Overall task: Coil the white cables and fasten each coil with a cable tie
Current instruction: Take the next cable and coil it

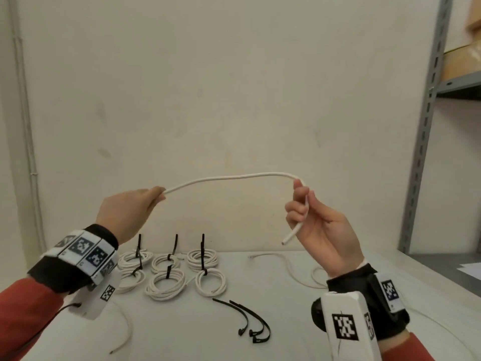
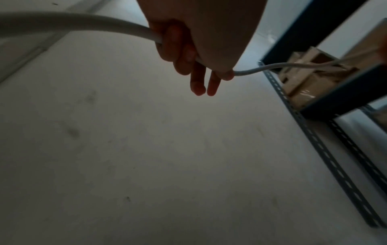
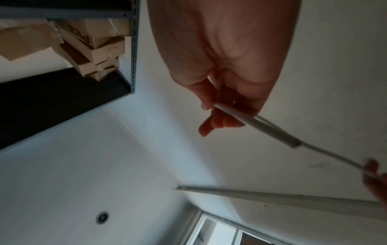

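A white cable (image 1: 229, 177) arches in the air between my two hands, above the table. My left hand (image 1: 135, 209) grips it at the left, fingers curled round it, and the cable (image 2: 87, 23) runs out behind the fist in the left wrist view. My right hand (image 1: 312, 217) pinches the cable near its free end (image 1: 291, 235), which points down past the palm. In the right wrist view the cable's end (image 3: 261, 126) crosses the fingers. Several tied white coils (image 1: 169, 269) with black ties lie on the table. Three loose black cable ties (image 1: 250, 321) lie in front of them.
Loose white cables (image 1: 294, 269) trail over the white table (image 1: 286, 321) at the right, and another cable (image 1: 125, 332) lies at the front left. A grey metal shelf (image 1: 429, 126) with cardboard boxes stands at the right. A plain wall (image 1: 208, 100) is behind.
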Demonstrator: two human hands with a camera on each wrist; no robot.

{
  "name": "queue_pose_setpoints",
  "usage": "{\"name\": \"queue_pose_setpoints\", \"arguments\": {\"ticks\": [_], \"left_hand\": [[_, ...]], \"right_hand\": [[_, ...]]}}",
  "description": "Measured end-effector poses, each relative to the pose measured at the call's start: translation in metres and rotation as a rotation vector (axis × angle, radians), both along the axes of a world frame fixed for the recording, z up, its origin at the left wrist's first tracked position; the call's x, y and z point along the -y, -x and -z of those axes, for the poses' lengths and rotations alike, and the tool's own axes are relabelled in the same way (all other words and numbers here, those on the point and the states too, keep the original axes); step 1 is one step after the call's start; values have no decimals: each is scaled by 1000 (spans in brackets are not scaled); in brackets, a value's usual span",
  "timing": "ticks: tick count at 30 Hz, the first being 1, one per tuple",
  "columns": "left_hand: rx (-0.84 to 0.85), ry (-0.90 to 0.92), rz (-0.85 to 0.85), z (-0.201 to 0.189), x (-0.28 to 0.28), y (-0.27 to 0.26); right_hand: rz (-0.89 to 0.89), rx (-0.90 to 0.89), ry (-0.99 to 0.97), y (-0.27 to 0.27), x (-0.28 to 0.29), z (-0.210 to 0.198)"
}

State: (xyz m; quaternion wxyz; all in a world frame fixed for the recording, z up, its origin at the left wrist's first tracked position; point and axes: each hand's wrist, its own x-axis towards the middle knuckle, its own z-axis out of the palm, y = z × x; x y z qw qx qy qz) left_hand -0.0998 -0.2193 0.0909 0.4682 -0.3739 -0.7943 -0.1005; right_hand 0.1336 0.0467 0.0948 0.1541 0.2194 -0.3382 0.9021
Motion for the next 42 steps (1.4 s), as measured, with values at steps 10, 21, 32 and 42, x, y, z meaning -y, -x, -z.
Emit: {"name": "queue_pose_setpoints", "arguments": {"ticks": [10,21,32,42], "left_hand": [[-111,507,125,38,-27,-54],[-132,428,100,26,-7,-62],[-136,299,212,-5,9,-51],[-79,-197,419,-9,29,-24]], "right_hand": [[742,-76,-498,54,46,-11],[835,-52,-2254,76,55,17],[928,-293,-2060,58,57,21],[163,-102,-585,28,45,-9]]}}
